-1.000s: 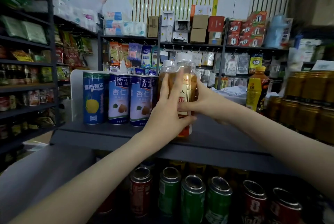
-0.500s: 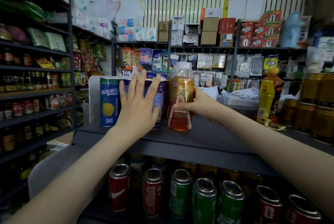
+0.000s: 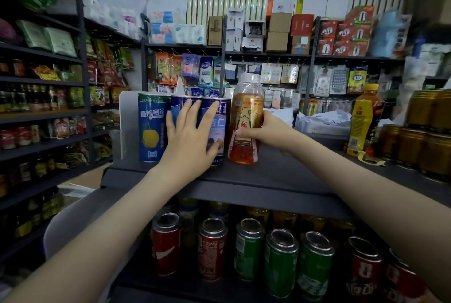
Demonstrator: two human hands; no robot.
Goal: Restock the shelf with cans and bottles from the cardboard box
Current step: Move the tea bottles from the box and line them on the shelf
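Note:
An amber drink bottle (image 3: 247, 112) with a white cap and orange label stands upright on the dark top shelf (image 3: 280, 178). My right hand (image 3: 264, 129) grips its lower half from the right. To its left stand three tall cans in a row: a blue can with a yellow fruit (image 3: 150, 129) and two dark blue almond-drink cans (image 3: 219, 119). My left hand (image 3: 190, 134) lies flat against the fronts of the two dark blue cans, fingers straight and spread. The cardboard box is not in view.
A white divider (image 3: 125, 117) stands at the shelf's left end. A yellow-labelled bottle (image 3: 363, 119) and stacked gold cans (image 3: 429, 131) stand at the right. Red and green cans (image 3: 280, 261) fill the shelf below. Stocked racks line the left and back walls.
My left hand left the bottle and moved left onto the dark blue cans. The bottle now stands beside them with only my right hand on it. The camera has shifted closer.

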